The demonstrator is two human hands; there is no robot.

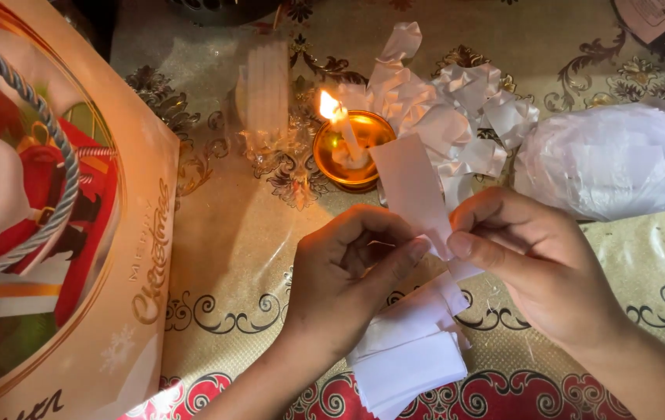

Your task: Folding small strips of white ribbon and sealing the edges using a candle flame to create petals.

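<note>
Right now my left hand [348, 268] and right hand [531, 260] both pinch the near end of a white paper strip [412, 187], thumbs and fingertips closed on it. Its long axis runs from my fingers up and slightly left, the far end almost at the brass dish [329, 167] holding a lit candle [344, 128]. A stack of white slips [410, 354] lies under my hands. Crumpled white scraps [457, 101] crowd the far side, a plastic bag of paper [612, 159] sits right, and a festive gift bag [60, 225] hems the left. Bare tablecloth [231, 257] remains between.
</note>
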